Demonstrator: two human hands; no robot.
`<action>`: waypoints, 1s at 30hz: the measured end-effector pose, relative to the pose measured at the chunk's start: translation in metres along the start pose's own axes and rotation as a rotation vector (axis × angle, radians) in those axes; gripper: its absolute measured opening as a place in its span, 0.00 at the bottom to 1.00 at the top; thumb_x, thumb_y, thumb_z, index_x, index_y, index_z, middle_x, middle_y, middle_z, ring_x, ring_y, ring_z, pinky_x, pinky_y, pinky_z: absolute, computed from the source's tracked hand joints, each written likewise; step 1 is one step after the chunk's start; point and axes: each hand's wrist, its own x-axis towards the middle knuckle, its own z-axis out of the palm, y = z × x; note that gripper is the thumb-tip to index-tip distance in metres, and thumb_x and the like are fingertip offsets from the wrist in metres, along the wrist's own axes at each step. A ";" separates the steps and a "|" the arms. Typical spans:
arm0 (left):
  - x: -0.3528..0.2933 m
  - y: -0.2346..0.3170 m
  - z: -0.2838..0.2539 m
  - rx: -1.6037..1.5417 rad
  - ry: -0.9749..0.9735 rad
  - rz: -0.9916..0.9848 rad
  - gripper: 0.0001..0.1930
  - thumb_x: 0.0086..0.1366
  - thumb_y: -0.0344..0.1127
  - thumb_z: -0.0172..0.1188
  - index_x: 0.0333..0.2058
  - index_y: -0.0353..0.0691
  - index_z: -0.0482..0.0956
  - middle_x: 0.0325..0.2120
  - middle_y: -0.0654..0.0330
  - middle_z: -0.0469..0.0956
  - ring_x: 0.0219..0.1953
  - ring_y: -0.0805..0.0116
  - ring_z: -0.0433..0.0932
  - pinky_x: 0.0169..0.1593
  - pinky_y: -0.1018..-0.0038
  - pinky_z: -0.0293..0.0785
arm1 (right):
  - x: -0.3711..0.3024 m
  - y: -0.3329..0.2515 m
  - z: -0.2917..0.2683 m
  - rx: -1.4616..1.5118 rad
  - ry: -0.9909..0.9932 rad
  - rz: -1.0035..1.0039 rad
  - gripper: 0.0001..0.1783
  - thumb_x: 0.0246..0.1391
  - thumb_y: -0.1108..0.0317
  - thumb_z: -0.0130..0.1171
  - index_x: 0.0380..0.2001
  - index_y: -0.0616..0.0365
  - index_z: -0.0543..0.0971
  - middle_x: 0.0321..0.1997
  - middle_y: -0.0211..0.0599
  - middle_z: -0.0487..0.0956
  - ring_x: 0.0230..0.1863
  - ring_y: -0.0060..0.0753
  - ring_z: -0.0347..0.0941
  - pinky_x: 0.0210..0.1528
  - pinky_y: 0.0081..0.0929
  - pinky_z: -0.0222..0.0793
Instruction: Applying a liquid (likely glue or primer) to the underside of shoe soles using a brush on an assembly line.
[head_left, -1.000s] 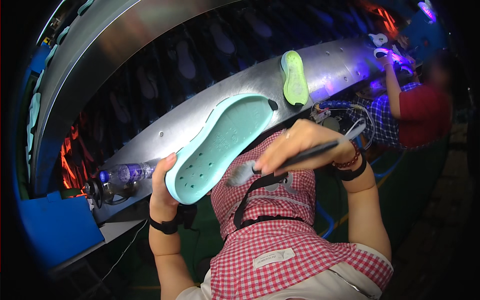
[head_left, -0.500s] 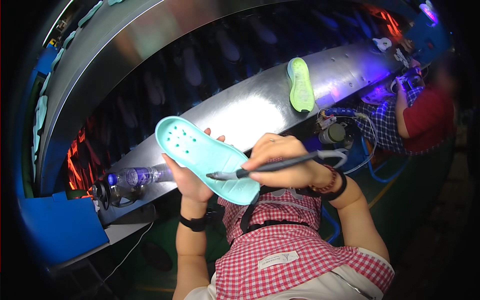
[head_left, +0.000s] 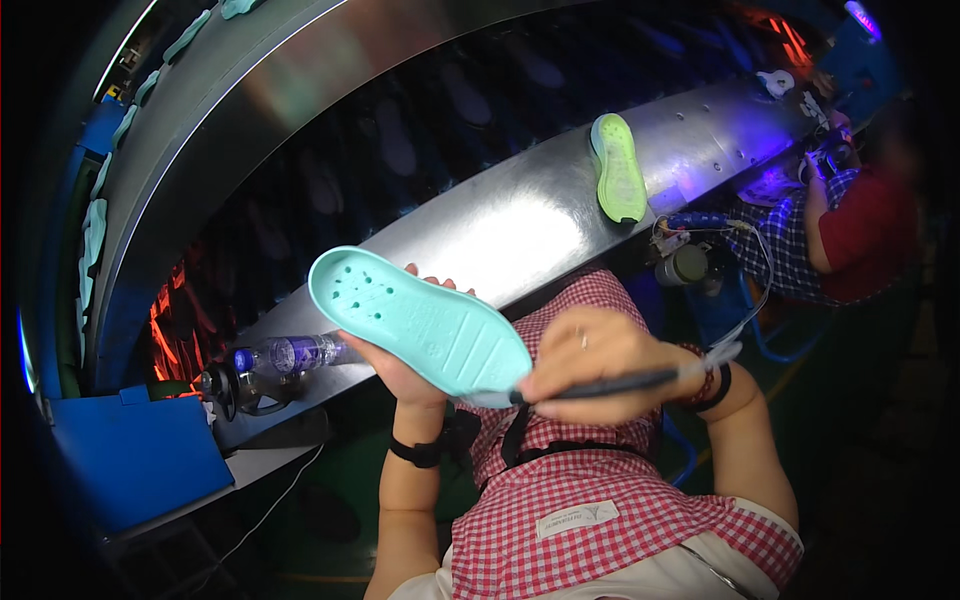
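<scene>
Teal sole [head_left: 420, 325] | left hand [head_left: 405, 370] underneath | right hand [head_left: 590, 365] grips brush [head_left: 610, 383]

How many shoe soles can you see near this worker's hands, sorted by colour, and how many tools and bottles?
Turquoise sole, in the left hand: 1
Yellow-green sole, on the metal shelf: 1
Dark pen-like tool, in the right hand: 1
Clear bottle: 1
Total: 4

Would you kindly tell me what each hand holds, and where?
Left hand grips the teal sole from beneath, mid-length; right hand holds a brush by its handle.
</scene>
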 end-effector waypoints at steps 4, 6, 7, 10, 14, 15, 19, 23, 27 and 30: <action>0.002 -0.011 0.013 0.014 -0.117 -0.056 0.46 0.54 0.75 0.27 0.53 0.37 0.60 0.42 0.52 0.70 0.45 0.54 0.69 0.53 0.52 0.62 | 0.018 0.018 0.015 0.094 0.115 0.093 0.14 0.34 0.76 0.65 0.31 0.59 0.80 0.30 0.34 0.79 0.31 0.31 0.73 0.34 0.24 0.69; 0.004 -0.008 0.015 -0.112 -0.038 0.034 0.46 0.54 0.75 0.27 0.52 0.37 0.61 0.41 0.53 0.70 0.44 0.55 0.69 0.53 0.52 0.61 | 0.012 0.007 0.021 0.068 0.037 0.002 0.13 0.34 0.76 0.65 0.30 0.58 0.80 0.30 0.35 0.80 0.31 0.31 0.73 0.35 0.24 0.68; 0.005 -0.004 0.017 -0.086 -0.067 0.074 0.46 0.53 0.75 0.27 0.52 0.37 0.61 0.41 0.53 0.70 0.44 0.55 0.69 0.54 0.53 0.60 | 0.009 0.004 0.020 0.216 -0.026 -0.011 0.13 0.35 0.75 0.65 0.30 0.58 0.80 0.29 0.35 0.80 0.31 0.30 0.73 0.35 0.24 0.68; 0.005 0.001 0.017 -0.037 -0.082 0.146 0.43 0.56 0.72 0.28 0.51 0.36 0.62 0.42 0.53 0.69 0.45 0.56 0.67 0.55 0.57 0.59 | 0.005 0.010 0.003 0.193 0.129 0.104 0.13 0.35 0.75 0.65 0.31 0.59 0.80 0.31 0.35 0.80 0.32 0.30 0.73 0.35 0.25 0.68; 0.012 0.007 0.020 0.056 -0.149 0.287 0.47 0.51 0.76 0.32 0.54 0.38 0.60 0.45 0.54 0.67 0.48 0.55 0.66 0.59 0.54 0.54 | 0.005 0.026 -0.004 0.141 -0.034 0.050 0.11 0.39 0.73 0.64 0.31 0.59 0.80 0.30 0.34 0.79 0.31 0.31 0.73 0.35 0.24 0.70; 0.014 0.012 0.016 0.035 -0.304 0.251 0.47 0.49 0.77 0.33 0.55 0.42 0.60 0.46 0.54 0.66 0.49 0.56 0.65 0.59 0.53 0.55 | 0.000 0.018 0.000 0.240 -0.058 0.098 0.11 0.39 0.73 0.64 0.31 0.58 0.80 0.31 0.32 0.80 0.32 0.30 0.73 0.35 0.25 0.69; 0.016 0.019 0.016 0.112 -0.200 0.248 0.45 0.49 0.77 0.35 0.55 0.48 0.60 0.47 0.53 0.64 0.50 0.57 0.64 0.59 0.53 0.56 | -0.003 0.021 -0.022 0.351 0.014 0.180 0.11 0.40 0.75 0.63 0.32 0.60 0.80 0.31 0.36 0.79 0.31 0.26 0.72 0.33 0.21 0.68; 0.020 0.020 0.021 0.130 -0.215 0.236 0.44 0.49 0.77 0.36 0.55 0.48 0.61 0.47 0.53 0.65 0.50 0.57 0.64 0.58 0.53 0.57 | -0.006 0.034 -0.011 0.386 0.014 0.420 0.12 0.40 0.74 0.63 0.33 0.58 0.80 0.31 0.36 0.77 0.32 0.21 0.72 0.33 0.18 0.67; 0.015 0.031 0.025 0.060 -0.301 0.218 0.42 0.52 0.74 0.36 0.55 0.47 0.62 0.48 0.53 0.65 0.51 0.55 0.65 0.58 0.50 0.57 | -0.005 0.038 0.001 0.692 -0.018 0.321 0.11 0.43 0.75 0.61 0.34 0.61 0.79 0.36 0.39 0.77 0.36 0.25 0.72 0.41 0.19 0.68; 0.012 0.031 0.035 0.030 -0.245 0.176 0.38 0.56 0.69 0.36 0.56 0.46 0.61 0.51 0.52 0.65 0.53 0.53 0.64 0.58 0.47 0.55 | -0.010 0.049 0.012 0.961 0.123 0.440 0.12 0.47 0.77 0.57 0.37 0.66 0.75 0.38 0.41 0.77 0.42 0.30 0.73 0.47 0.24 0.69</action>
